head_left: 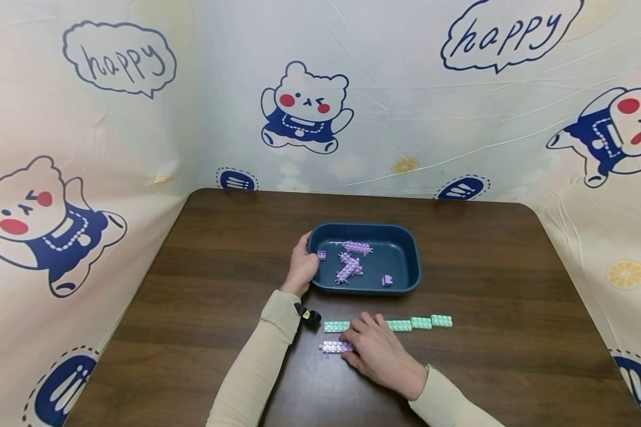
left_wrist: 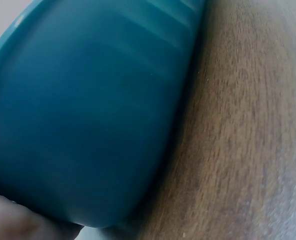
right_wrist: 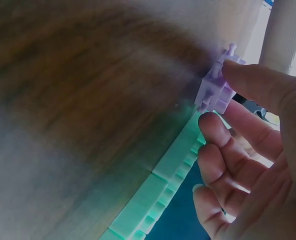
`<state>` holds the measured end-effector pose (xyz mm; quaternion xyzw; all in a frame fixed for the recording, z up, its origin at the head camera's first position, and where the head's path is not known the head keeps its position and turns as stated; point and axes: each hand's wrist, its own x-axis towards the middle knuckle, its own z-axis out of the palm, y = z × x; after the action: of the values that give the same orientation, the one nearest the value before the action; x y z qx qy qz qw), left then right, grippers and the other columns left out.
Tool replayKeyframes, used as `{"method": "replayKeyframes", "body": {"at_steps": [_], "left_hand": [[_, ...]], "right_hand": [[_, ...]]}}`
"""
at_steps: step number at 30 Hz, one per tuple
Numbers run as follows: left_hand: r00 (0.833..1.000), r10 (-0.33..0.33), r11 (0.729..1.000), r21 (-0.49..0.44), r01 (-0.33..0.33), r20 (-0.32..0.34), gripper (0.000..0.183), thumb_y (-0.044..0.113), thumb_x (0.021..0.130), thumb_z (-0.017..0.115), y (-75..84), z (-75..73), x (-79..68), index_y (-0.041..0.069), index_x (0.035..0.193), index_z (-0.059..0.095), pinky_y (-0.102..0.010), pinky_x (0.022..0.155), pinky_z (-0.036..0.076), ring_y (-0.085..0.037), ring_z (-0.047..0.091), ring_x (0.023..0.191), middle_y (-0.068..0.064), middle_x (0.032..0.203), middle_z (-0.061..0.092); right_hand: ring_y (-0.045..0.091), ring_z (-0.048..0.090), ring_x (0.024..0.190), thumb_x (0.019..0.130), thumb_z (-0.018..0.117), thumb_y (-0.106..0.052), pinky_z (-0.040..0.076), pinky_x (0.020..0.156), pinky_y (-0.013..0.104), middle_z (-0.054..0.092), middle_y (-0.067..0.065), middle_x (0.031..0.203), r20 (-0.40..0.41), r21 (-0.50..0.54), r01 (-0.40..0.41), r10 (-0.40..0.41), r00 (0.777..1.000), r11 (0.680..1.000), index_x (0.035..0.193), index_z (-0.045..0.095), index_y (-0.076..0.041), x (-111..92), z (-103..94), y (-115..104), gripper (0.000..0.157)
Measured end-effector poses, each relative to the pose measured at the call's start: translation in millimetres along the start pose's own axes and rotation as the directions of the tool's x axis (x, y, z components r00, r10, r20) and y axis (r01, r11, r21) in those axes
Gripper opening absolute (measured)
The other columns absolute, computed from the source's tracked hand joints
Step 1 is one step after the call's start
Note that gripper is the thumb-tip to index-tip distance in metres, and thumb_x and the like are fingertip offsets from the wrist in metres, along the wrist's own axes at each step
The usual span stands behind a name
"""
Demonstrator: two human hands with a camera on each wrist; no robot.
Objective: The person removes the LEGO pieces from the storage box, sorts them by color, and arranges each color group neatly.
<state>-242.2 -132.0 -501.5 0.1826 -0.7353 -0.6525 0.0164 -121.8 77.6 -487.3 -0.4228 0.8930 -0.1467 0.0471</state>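
Note:
At the left end of a dark blue tray [head_left: 365, 289], my left hand [head_left: 301, 267] holds the rim. The left wrist view has the tray's outer wall [left_wrist: 93, 105] up close, with a blurred bit of a finger at the lower left. Between thumb and index finger, my right hand [head_left: 379, 350] pinches a purple building-brick piece [head_left: 330, 347], studded on top, at the table's near side. The right wrist view also has this purple piece [right_wrist: 215, 90] in the pinch. Just beyond it lies a row of mint-green bricks [head_left: 399, 325], partly hidden by the right hand.
Inside the tray lie several purple pieces: a long one [head_left: 358, 247], a crossed cluster [head_left: 349, 268], a small brick [head_left: 387, 280] and another [head_left: 321, 255] by the left wall. The brown wooden table [head_left: 486, 255] meets a printed cloth [head_left: 384, 148] at its back.

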Motion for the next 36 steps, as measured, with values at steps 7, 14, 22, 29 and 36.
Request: {"method": "replayKeyframes", "body": {"at_steps": [7,14,22,29,36], "left_hand": [[1.000,-0.005,1.000,0.002,0.005,0.002,0.068,-0.014,0.083,0.039,0.8,0.4,-0.5,0.013,0.145,0.042,-0.046,0.110,0.030,-0.026,0.039,0.134,-0.008,0.145,0.046],[1.000,-0.002,1.000,0.001,0.002,-0.001,0.067,-0.014,0.084,0.039,1.6,-0.6,0.3,0.012,0.145,0.042,-0.046,0.110,0.030,-0.026,0.039,0.134,-0.008,0.145,0.046],[1.000,-0.016,1.000,0.012,0.016,0.006,0.066,-0.013,0.086,0.040,-0.2,-1.1,1.3,0.013,0.146,0.041,-0.048,0.110,0.030,-0.027,0.038,0.134,-0.008,0.147,0.044],[1.000,-0.024,1.000,-0.001,0.024,0.001,0.066,-0.013,0.085,0.040,-1.1,-1.1,1.7,0.014,0.146,0.042,-0.048,0.110,0.031,-0.028,0.039,0.134,-0.008,0.146,0.045],[1.000,-0.017,1.000,0.006,0.017,-0.001,0.066,-0.011,0.084,0.041,-2.1,-1.4,0.0,0.014,0.146,0.042,-0.049,0.108,0.033,-0.029,0.043,0.130,-0.009,0.144,0.047]], "right_hand": [[0.013,0.046,0.087,0.086,0.072,-0.041,0.033,0.072,0.030,0.058,-0.008,0.092,-0.022,0.003,0.008,-0.008,1.000,1.000,0.101,0.073,-0.020,-0.6,-6.3,-1.3,0.026],[0.014,0.045,0.086,0.085,0.072,-0.040,0.036,0.076,0.034,0.058,-0.007,0.091,-0.125,0.012,0.029,-0.028,0.992,1.000,0.104,0.073,-0.018,7.2,-45.6,1.0,0.029],[0.020,0.050,0.089,0.085,0.074,-0.036,0.038,0.076,0.039,0.063,-0.001,0.092,-0.317,-0.025,-0.061,0.050,0.947,0.998,0.103,0.074,-0.014,48.1,-98.9,45.2,0.030],[0.024,0.046,0.100,0.086,0.074,-0.032,0.038,0.083,0.042,0.061,0.005,0.105,-0.161,-0.011,-0.107,0.104,0.982,0.994,0.116,0.071,-0.012,90.5,-105.5,76.7,0.036],[0.024,0.042,0.105,0.087,0.073,-0.019,0.039,0.090,0.042,0.055,0.007,0.119,0.060,-0.030,-0.105,0.107,0.992,0.994,0.129,0.065,-0.015,113.5,-80.5,81.1,0.043]]}}
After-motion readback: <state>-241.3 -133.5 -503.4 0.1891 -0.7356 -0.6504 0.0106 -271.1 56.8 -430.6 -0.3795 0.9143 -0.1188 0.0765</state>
